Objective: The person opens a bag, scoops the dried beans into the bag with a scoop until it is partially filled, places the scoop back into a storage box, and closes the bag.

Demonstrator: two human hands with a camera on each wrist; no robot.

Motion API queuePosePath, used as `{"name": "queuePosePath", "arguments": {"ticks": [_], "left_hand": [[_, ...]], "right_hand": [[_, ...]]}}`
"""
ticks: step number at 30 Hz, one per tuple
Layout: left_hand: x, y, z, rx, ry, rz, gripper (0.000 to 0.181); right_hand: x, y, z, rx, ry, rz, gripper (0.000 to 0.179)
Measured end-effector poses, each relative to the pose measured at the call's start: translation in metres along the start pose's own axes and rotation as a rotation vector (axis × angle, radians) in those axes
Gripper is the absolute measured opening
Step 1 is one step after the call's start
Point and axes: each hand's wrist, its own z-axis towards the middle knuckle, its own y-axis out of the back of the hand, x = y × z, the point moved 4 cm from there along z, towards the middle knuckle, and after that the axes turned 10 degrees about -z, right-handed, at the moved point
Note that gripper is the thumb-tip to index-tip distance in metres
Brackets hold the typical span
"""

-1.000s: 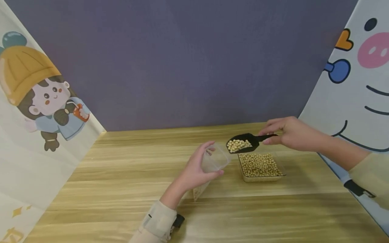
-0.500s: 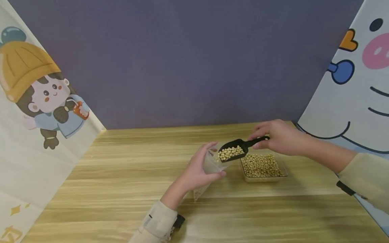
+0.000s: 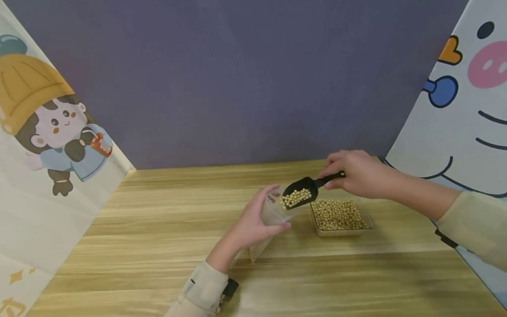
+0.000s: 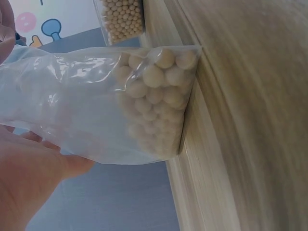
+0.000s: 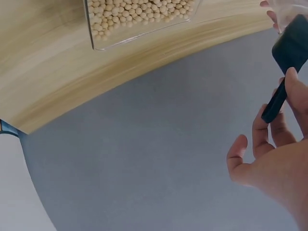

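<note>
My left hand (image 3: 251, 222) holds a clear plastic bag (image 4: 84, 103) around its upper part, with the mouth spread. Soybeans (image 4: 156, 91) fill the bag's bottom, which stands on the table. In my right hand (image 3: 360, 174) a black scoop (image 3: 311, 186) is gripped by its handle, thumb against fingers. The scoop tilts down to the left, its lip at the bag's mouth. Soybeans (image 3: 296, 198) lie in it towards the lip. Most of the bag is behind my left hand in the head view.
A clear rectangular container (image 3: 342, 233) of soybeans stands right of the bag, below the scoop. The wooden table (image 3: 158, 246) meets a dark wall (image 3: 245, 88) at the back. Printed white panels flank both sides.
The scoop has moved left and down to the bag's mouth and tipped forward. Its soybeans have slid towards the lip. My left hand and the bag stay nearly in place.
</note>
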Motion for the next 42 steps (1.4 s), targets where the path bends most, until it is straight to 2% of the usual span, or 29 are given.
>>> {"name": "queuePosePath", "arguments": {"ticks": [6,13,17,21,26,30,36,42], "left_hand": [[0.002,0.001,0.002,-0.008,-0.012,0.006,0.097],[0.002,0.001,0.004,-0.009,-0.04,0.008,0.095],[0.002,0.001,0.003,-0.005,-0.041,0.008,0.095],[0.0,0.002,0.003,0.0,-0.044,0.004,0.095],[0.0,0.003,0.003,0.005,-0.043,0.01,0.095],[-0.001,0.002,0.003,0.009,-0.043,0.018,0.096],[0.0,0.003,0.002,0.013,-0.036,0.022,0.097],[-0.001,0.002,0.003,0.014,-0.022,0.011,0.096]], "right_hand": [[0.012,0.005,0.005,-0.007,0.018,-0.073,0.023],[0.017,0.012,0.004,-0.089,0.086,-0.107,0.024],[0.0,0.017,-0.001,-0.149,0.101,-0.137,0.027],[-0.035,0.016,-0.014,-0.15,0.07,-0.144,0.03],[-0.08,-0.006,-0.039,-0.053,0.019,-0.217,0.028],[-0.103,-0.027,-0.059,0.016,0.003,-0.321,0.029],[-0.11,-0.041,-0.071,0.024,0.069,-0.437,0.032],[-0.107,-0.049,-0.071,0.052,0.06,-0.394,0.032]]}}
